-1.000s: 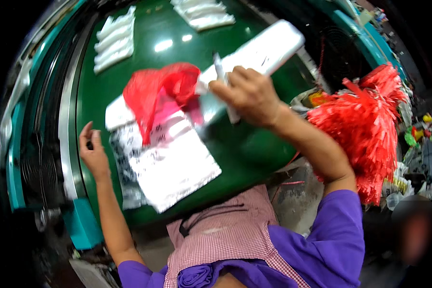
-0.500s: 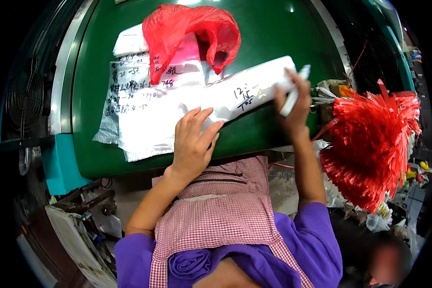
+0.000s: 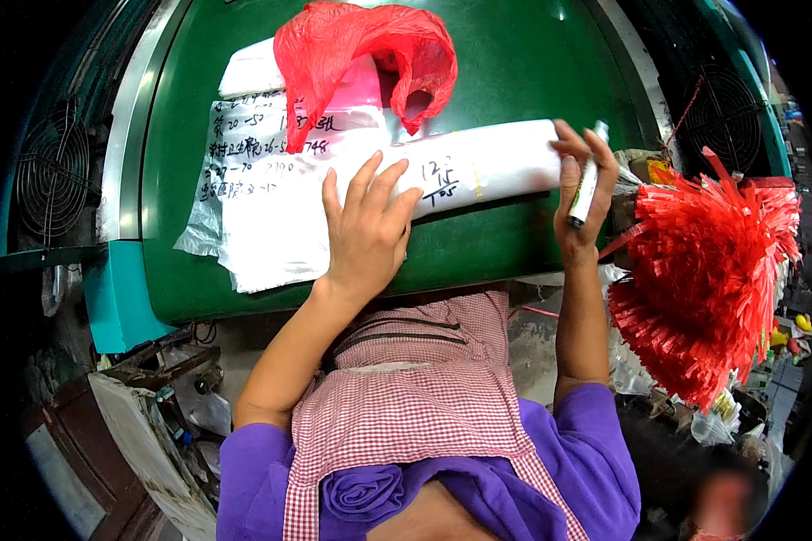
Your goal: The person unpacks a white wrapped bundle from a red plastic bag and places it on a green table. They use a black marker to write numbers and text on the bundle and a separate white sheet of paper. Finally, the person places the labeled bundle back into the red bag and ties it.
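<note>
A long folded strip of white plastic (image 3: 514, 162) with handwritten figures lies slantwise across the green work surface. My left hand (image 3: 367, 224) rests palm down with fingers spread, on the strip's left part and the white plastic sheets (image 3: 275, 234) beside it. Those sheets carry several lines of black handwriting. My right hand (image 3: 579, 200) is at the strip's right end, closed around a white marker (image 3: 585, 189) that stands nearly upright, its black end down. Above the sheets lies a crumpled red plastic bag (image 3: 361, 45), partly covering a pink piece and a folded white bundle (image 3: 248, 70).
The green surface (image 3: 505, 63) has metal side rails (image 3: 135, 162). A large bunch of shredded red plastic (image 3: 704, 288) hangs at its right edge. Black round fan grilles (image 3: 52, 171) flank both sides. At the lower right, another person's blurred head shows.
My right hand has moved right and slightly down with the marker, which has turned. My left hand's fingers have spread wider. The strip has swung its right end a little lower.
</note>
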`<action>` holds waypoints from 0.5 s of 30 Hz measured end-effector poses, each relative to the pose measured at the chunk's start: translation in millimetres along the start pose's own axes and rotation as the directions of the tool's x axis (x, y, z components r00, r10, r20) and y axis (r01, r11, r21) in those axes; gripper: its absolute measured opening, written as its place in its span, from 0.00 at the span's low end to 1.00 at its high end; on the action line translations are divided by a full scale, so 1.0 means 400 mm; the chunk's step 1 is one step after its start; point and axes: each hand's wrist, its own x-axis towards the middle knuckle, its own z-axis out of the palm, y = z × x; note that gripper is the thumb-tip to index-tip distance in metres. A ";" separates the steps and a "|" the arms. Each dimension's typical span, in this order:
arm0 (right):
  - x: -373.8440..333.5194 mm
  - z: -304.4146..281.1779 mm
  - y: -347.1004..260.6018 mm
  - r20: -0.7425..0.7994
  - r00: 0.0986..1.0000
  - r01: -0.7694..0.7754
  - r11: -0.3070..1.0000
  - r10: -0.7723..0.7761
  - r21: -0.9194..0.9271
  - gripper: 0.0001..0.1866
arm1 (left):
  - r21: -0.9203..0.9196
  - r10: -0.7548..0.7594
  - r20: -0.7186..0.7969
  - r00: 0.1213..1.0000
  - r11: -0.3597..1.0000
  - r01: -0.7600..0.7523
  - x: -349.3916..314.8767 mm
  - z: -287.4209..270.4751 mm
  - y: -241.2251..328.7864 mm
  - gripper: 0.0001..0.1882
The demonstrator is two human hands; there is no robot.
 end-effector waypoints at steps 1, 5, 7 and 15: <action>0.012 0.006 -0.018 0.100 0.992 -0.090 0.992 0.081 0.092 0.19 | -0.025 -0.025 0.003 1.000 0.999 0.025 0.000 0.018 -0.011 0.15; 0.004 0.059 0.029 0.177 0.913 -0.407 0.828 0.367 0.386 0.17 | -0.087 -0.043 -0.014 0.999 0.995 0.041 -0.014 0.063 -0.037 0.15; -0.015 0.064 0.064 0.112 0.891 -0.448 0.810 0.441 0.378 0.14 | -0.081 -0.049 -0.004 0.999 0.996 0.048 -0.026 0.069 -0.034 0.15; -0.037 0.082 0.045 0.012 0.897 -0.420 0.844 0.441 0.333 0.06 | -0.057 -0.047 -0.013 0.999 0.997 0.046 -0.035 0.064 -0.036 0.16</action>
